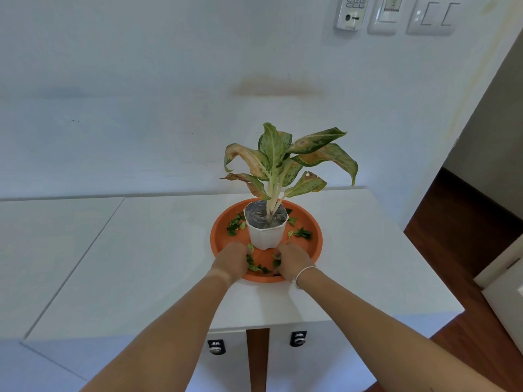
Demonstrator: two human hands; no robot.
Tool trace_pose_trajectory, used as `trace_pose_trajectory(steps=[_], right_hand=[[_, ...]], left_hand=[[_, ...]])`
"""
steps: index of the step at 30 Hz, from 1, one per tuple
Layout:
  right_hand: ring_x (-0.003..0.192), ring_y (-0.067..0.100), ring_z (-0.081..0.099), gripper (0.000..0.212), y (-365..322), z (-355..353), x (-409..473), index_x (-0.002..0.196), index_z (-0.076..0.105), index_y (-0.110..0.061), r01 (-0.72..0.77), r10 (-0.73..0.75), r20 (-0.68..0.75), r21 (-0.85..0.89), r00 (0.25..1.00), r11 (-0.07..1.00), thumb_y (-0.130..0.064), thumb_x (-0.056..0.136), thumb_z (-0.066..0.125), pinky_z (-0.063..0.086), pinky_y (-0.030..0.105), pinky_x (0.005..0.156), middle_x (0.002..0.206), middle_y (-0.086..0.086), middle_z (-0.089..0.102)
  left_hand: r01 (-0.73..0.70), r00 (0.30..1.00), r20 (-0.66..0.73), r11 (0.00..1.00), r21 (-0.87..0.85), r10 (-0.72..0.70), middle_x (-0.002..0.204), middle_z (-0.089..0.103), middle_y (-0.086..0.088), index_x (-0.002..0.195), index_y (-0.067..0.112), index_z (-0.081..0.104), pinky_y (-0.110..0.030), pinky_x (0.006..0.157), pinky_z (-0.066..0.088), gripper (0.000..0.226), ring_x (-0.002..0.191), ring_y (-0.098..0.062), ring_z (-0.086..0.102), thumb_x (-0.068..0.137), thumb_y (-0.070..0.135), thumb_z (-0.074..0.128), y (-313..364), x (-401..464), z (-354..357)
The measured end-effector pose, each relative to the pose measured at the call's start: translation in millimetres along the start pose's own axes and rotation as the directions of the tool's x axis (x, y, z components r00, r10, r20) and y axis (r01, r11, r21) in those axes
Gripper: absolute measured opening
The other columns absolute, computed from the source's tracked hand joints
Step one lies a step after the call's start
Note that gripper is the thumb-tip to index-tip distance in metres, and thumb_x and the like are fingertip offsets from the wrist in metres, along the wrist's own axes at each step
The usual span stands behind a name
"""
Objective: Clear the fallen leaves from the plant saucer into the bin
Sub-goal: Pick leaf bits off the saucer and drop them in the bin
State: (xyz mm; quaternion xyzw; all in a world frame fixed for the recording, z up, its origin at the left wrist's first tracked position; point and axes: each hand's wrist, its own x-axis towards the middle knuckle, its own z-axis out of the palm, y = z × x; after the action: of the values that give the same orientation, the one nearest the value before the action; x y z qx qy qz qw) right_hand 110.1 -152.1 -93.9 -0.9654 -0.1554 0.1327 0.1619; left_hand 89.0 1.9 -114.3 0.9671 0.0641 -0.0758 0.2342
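Where hands gather — torn green leaves, orange saucer.

We're looking at the round orange saucer, lying flat with a shallow raised rim. The white pot is standing upright at its middle, and that's our landmark. Small green leaf scraps are lying scattered on the saucer floor around it: a cluster sitting left of the pot, another clump resting to the right, one or two bits lying just beside the pot's right rim, and more pieces lying in front, nearest us.
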Motion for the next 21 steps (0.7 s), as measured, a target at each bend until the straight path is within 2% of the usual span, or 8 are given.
trace_pose_trajectory(steps=[4,7,11,13,15,16,18,21], right_hand=[[0.085,0.024,0.058,0.027,-2.1,3.9,0.8,0.106,0.068,-0.002,-0.002,0.002,0.002,0.029,1.0,1.0,0.0,0.091,0.046,0.052,0.033,0.082,0.107,0.014,0.066],[0.096,0.03,0.065,0.028,-2.1,5.0,1.9,0.103,0.069,0.002,0.001,-0.001,0.005,0.028,1.0,1.0,0.003,0.09,0.044,0.053,0.032,0.08,0.099,0.015,0.065],[0.101,0.03,0.064,0.028,2.8,2.3,5.8,0.104,0.07,0.002,-0.047,0.046,0.012,0.13,0.999,0.99,0.001,0.09,0.046,0.054,0.035,0.088,0.108,0.016,0.068],[0.094,0.026,0.064,0.025,7.5,-3.3,10.1,0.101,0.073,0.002,-0.105,0.106,0.011,0.239,0.994,0.965,0.0,0.089,0.051,0.055,0.034,0.089,0.108,0.015,0.069],[0.081,0.021,0.06,0.02,12.0,-11.5,12.8,0.092,0.074,0.001,-0.158,0.155,0.038,0.356,0.987,0.921,0.002,0.087,0.055,0.056,0.03,0.081,0.096,0.011,0.07],[0.073,0.019,0.059,0.019,13.5,-16.2,13.1,0.081,0.073,-0.002,-0.187,0.178,0.062,0.418,0.982,0.889,0.002,0.087,0.055,0.056,0.024,0.069,0.085,0.007,0.067],[0.059,0.014,0.056,0.031,16.5,-23.7,13.6,0.062,0.061,-0.013,-0.228,0.208,0.096,0.503,0.973,0.834,0.004,0.087,0.054,0.049,0.013,0.049,0.07,0.0,0.057],[0.055,0.014,0.054,0.036,20.1,-29.4,16.6,0.058,0.056,-0.016,-0.249,0.225,0.111,0.542,0.968,0.802,0.007,0.085,0.054,0.045,0.014,0.047,0.068,-0.002,0.053]], left_hand=[[-0.004,1.0,-0.006,0.999,-0.037,0.004,0.084,0.071,-0.009,0.08,0.007,0.072,-0.027,0.067,0.051,0.03,0.076,-0.024,0.066,0.089,0.0,0.044,3.7,-1.6,2.4],[-0.003,1.0,0.001,0.997,-0.072,0.003,0.085,0.068,-0.009,0.079,0.008,0.068,-0.025,0.067,0.051,0.029,0.078,-0.024,0.064,0.089,-0.001,0.042,4.9,-3.9,1.7],[-0.023,1.0,-0.02,0.992,-0.121,0.02,0.089,0.066,-0.009,0.083,0.009,0.065,-0.033,0.077,0.053,0.028,0.084,-0.025,0.063,0.087,-0.003,0.04,4.3,-4.6,-1.6],[-0.02,0.999,-0.047,0.988,-0.154,0.013,0.097,0.064,-0.006,0.097,0.011,0.063,-0.032,0.082,0.052,0.027,0.093,-0.025,0.063,0.089,-0.002,0.04,3.6,-3.0,-4.5],[-0.013,0.999,-0.054,0.987,-0.159,0.005,0.112,0.064,-0.006,0.116,0.013,0.06,-0.031,0.088,0.05,0.034,0.104,-0.025,0.062,0.091,0.0,0.041,2.7,-0.7,-6.7],[-0.013,0.999,-0.05,0.988,-0.154,0.005,0.116,0.064,-0.006,0.121,0.013,0.059,-0.031,0.09,0.051,0.037,0.107,-0.025,0.062,0.092,0.0,0.041,2.7,-0.2,-7.4],[-0.014,1.0,-0.028,0.992,-0.124,0.01,0.119,0.065,-0.007,0.121,0.014,0.061,-0.033,0.095,0.051,0.038,0.109,-0.025,0.062,0.092,0.002,0.039,2.4,2.1,-6.7],[0.009,1.0,-0.008,0.993,-0.121,-0.01,0.118,0.067,-0.009,0.118,0.011,0.063,-0.039,0.096,0.051,0.035,0.107,-0.028,0.063,0.094,0.006,0.038,3.4,3.3,-4.5]])
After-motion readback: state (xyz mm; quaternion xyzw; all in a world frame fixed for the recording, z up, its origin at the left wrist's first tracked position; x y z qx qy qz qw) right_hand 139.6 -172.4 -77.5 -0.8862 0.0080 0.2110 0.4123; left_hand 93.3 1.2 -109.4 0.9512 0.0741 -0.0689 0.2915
